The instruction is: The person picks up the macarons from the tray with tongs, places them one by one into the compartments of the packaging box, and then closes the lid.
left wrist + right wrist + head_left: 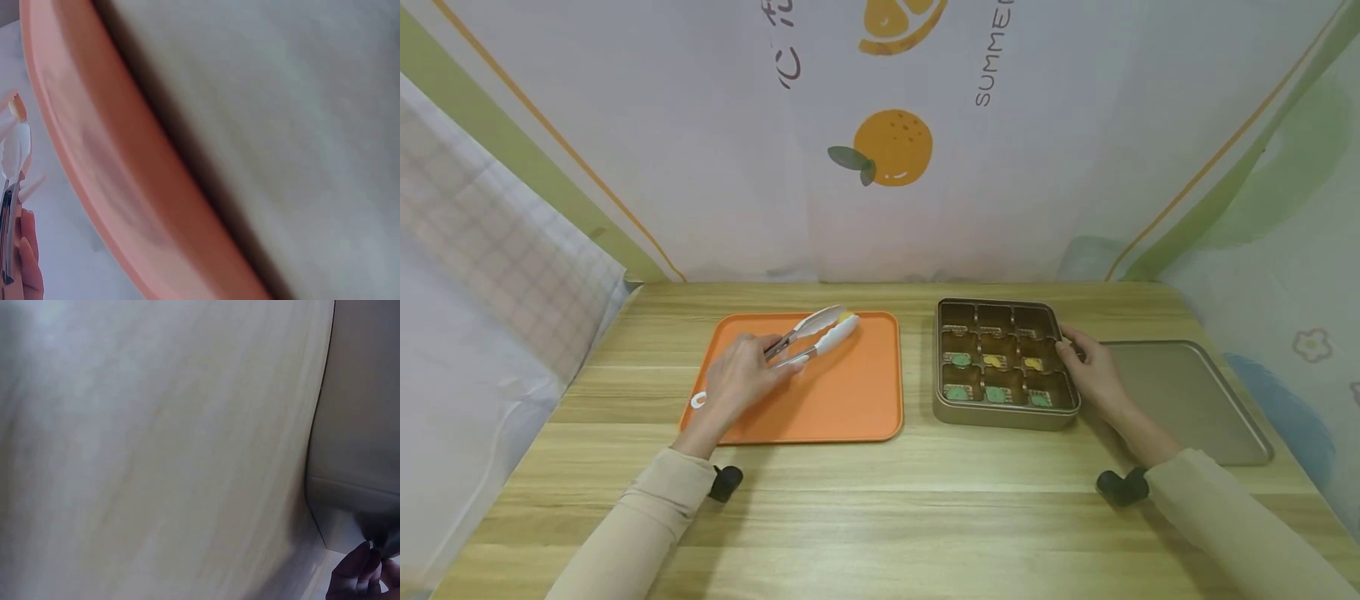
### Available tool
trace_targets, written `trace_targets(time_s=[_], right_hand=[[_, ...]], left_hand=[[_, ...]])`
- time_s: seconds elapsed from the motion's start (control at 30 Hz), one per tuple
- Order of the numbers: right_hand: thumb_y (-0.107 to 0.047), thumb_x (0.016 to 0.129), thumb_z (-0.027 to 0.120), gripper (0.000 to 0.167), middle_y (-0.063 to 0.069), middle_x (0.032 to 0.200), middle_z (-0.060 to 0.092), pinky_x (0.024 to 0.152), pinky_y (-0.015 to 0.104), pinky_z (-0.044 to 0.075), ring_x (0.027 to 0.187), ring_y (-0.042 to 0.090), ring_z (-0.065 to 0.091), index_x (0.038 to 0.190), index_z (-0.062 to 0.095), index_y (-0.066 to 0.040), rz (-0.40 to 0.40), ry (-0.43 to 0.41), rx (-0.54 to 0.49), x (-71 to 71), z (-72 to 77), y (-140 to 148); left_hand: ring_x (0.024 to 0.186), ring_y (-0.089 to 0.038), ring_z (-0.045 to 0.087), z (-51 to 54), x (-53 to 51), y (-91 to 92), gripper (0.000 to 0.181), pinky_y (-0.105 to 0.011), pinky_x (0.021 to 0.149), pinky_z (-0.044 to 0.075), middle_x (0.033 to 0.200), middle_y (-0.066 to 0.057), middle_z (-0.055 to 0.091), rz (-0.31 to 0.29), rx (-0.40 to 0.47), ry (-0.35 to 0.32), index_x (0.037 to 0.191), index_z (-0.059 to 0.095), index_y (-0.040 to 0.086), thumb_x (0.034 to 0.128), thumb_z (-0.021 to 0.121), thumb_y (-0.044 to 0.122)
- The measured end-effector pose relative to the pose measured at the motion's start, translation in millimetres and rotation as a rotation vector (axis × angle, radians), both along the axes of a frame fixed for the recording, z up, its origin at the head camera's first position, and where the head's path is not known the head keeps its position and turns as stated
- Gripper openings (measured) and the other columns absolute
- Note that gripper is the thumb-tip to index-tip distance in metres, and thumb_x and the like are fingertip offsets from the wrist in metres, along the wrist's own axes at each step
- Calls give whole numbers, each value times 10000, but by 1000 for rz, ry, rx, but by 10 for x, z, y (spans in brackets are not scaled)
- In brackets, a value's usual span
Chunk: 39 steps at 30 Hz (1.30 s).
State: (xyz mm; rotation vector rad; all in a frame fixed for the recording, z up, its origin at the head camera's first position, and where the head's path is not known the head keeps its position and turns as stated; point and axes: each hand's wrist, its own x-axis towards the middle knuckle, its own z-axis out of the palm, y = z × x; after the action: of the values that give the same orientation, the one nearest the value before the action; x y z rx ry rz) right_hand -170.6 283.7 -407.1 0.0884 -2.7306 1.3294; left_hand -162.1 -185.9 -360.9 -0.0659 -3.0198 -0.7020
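My left hand [741, 371] grips metal tongs [787, 340] with white tips, held over the orange tray [842, 400]. Between the tips at the tray's far edge is a small yellow piece [847, 317]; the left wrist view also shows it by the tongs. On the right, my right hand [1093, 371] holds the right rim of a gold tin [1007, 415], thumb on top and fingers by the outer side. Its divided insert has green pieces [996, 394] along the near row and in the middle row's left compartment. Yellow pieces [994, 361] lie in the other two middle compartments.
A flat gold lid [1187, 400] lies on the wooden table [925, 517], right of the tin and partly behind my right hand and forearm. A fabric backdrop with printed oranges [893, 148] stands behind the table. Black wrist-camera mounts [1122, 487] show near both sleeves.
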Motion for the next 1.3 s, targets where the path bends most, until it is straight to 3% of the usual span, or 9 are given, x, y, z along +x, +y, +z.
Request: trace_targets(time_s=[0.27,0.5,0.77,1.0,1.3], right_hand=[[-238,1014,407,503,239,1002,535,649,152,456,778,34,498,1394,354,86,10,-8,-19,5,6,0],[-233,1014,407,503,219,986,521,627,165,451,773,45,482,1393,351,93,11,-6,-24,14,8,-5],[-230,1013,411,496,218,988,531,641,155,447,773,14,475,1381,367,100,-1,2,-6,10,6,-7],[-221,1011,416,488,203,956,538,624,173,440,753,25,476,1374,375,103,-1,12,7,3,4,-6],[-222,1010,418,488,214,954,548,612,186,438,734,16,481,1380,374,94,-8,18,11,6,5,-13]], left_hand=[[680,-182,412,119,-71,232,514,-289,499,290,743,-38,477,-18,22,-19,1199,657,171,761,746,424],[567,-148,336,184,-160,510,487,-268,457,247,620,7,381,-70,21,6,1175,670,219,755,747,454],[705,-171,439,219,-199,806,505,-274,494,294,805,-8,534,-130,41,25,1209,653,231,755,759,425],[735,-161,446,239,-247,1076,475,-279,500,306,823,-2,537,-179,49,30,1185,666,230,762,755,426],[799,-149,496,220,-289,1314,514,-309,557,385,975,-11,574,-218,-22,8,1219,642,213,771,744,444]])
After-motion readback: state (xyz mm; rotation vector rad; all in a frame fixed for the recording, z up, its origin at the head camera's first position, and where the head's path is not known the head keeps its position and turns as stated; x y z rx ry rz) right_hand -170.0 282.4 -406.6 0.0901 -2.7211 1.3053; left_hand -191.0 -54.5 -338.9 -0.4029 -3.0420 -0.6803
